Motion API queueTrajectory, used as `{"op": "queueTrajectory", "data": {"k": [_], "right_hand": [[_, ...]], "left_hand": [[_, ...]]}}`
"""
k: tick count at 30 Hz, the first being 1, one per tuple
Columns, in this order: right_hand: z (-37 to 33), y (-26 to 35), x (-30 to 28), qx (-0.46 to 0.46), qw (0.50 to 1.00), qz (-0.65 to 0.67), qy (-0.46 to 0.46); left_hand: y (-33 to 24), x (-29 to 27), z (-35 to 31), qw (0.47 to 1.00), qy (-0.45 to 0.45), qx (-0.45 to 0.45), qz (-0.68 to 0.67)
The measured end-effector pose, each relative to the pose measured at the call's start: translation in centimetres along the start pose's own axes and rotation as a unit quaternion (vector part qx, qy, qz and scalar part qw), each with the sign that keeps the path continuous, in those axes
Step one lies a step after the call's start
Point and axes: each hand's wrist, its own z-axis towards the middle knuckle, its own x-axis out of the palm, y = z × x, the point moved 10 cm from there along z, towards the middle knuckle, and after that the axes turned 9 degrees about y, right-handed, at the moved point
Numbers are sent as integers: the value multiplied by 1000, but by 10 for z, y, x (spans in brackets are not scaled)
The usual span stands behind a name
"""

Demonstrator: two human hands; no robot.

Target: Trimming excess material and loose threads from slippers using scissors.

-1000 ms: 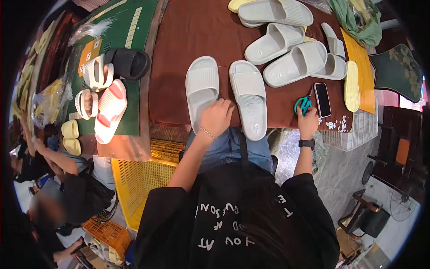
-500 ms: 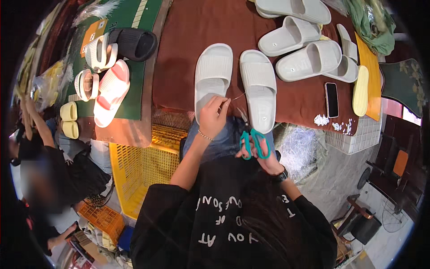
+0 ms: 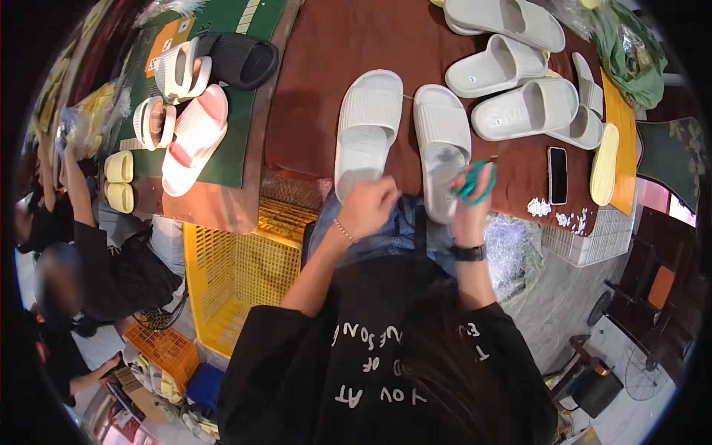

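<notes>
Two pale grey slide slippers lie side by side at the table's near edge, toes away from me: a left slipper (image 3: 371, 104) and a right slipper (image 3: 443, 122). My left hand (image 3: 367, 210) is at the left slipper's heel, its fingers curled together and a little blurred. Whether anything is pinched in them is hidden. My right hand (image 3: 469, 211) grips scissors (image 3: 482, 189) by their teal handles, beside the right slipper's heel. The blades are blurred, pointing up and right. A thin strand shows between the slippers' toe ends.
More grey slippers (image 3: 519, 111), a phone (image 3: 557, 176), a yellow sole (image 3: 605, 163) and small white scraps (image 3: 571, 221) lie to the right. Pink slippers (image 3: 194, 137) and black slippers (image 3: 241, 61) are at left. A yellow crate (image 3: 215, 289) stands below; another person (image 3: 111, 259) works far left.
My right hand has raised the scissors up and right, turning the blades away from the slippers. My left hand has moved slightly down and right; the thread at its fingers no longer shows.
</notes>
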Motion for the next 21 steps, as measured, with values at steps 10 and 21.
{"op": "queueTrajectory", "data": {"k": [10, 21], "right_hand": [[-43, 30, 15, -60, 943, -255, 205], [-92, -6, -155, 1, 945, -327, -24]], "left_hand": [[-122, 118, -50, 791, 509, 176, -291], [-2, 72, -24, 913, 109, -136, -369]]}}
